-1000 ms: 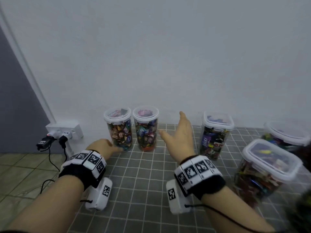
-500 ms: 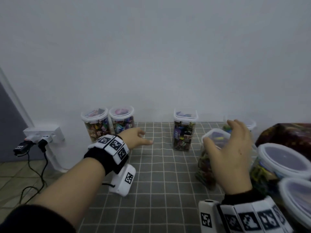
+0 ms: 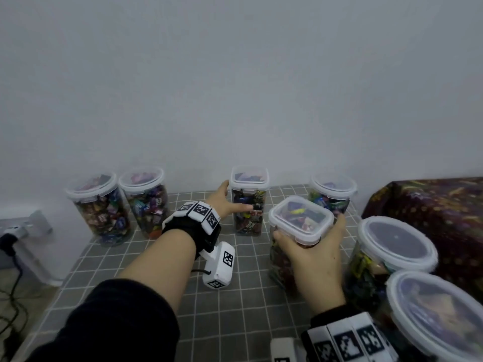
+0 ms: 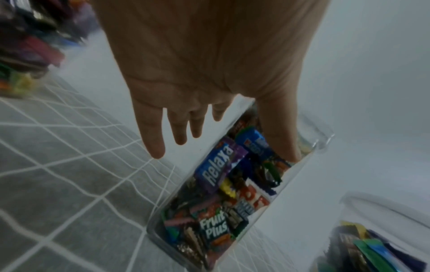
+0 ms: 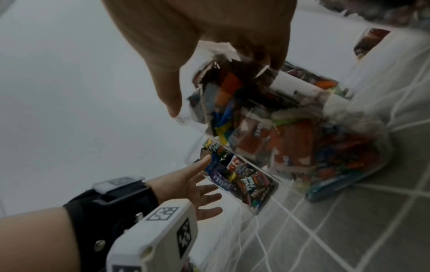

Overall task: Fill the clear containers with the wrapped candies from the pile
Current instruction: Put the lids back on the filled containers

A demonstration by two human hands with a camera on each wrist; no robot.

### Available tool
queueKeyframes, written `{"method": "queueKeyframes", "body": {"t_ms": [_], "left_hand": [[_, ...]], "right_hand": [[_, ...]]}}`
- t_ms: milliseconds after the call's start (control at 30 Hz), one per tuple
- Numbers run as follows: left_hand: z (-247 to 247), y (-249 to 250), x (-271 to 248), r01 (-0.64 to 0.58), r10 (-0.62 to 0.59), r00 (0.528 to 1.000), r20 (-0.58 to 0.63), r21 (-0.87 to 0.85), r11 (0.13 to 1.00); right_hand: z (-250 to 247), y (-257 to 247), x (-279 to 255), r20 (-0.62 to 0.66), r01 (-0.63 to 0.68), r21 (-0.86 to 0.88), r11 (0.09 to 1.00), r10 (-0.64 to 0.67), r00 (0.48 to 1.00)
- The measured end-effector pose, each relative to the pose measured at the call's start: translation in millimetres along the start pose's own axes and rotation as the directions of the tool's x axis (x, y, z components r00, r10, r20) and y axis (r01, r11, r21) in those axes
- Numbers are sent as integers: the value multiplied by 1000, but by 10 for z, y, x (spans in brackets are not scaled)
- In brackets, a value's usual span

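Two hands (image 3: 312, 253) against lidded candy containers (image 3: 300, 223).

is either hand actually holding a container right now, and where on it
The right hand grips the square lidded container just under its lid. The left hand is open, holding nothing.

Lidded clear containers (image 3: 249, 199) upright, full of wrapped candies (image 4: 216, 176)
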State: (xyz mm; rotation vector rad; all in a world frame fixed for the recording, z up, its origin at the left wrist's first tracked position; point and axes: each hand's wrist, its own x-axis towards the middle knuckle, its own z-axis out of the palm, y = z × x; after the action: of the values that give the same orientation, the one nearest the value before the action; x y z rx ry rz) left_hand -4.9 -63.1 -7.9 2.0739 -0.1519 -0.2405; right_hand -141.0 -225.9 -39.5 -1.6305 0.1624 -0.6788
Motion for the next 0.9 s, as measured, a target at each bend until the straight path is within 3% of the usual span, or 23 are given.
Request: {"method": "queueKeyframes", "body": {"t_ms": [233,567,767,900], "left_hand": [[245,-127,114,-93,75,991,-108,-164,982],[-24,-422,70,-178,137,959,-247,-156,972],[-544,-774,-74,-113,96,939,-329,-31,993],[-670,-871,-98,-119,96,949,-302,-58,991]], "right_hand": [[-14,152,12,23,-50,-31,998,51,998],[503,168,267,12,-90,102,991,89,996],[846,338,454,159,-136,151,979,111,981],[994,363,590,284,-134,154,979,86,955]]}}
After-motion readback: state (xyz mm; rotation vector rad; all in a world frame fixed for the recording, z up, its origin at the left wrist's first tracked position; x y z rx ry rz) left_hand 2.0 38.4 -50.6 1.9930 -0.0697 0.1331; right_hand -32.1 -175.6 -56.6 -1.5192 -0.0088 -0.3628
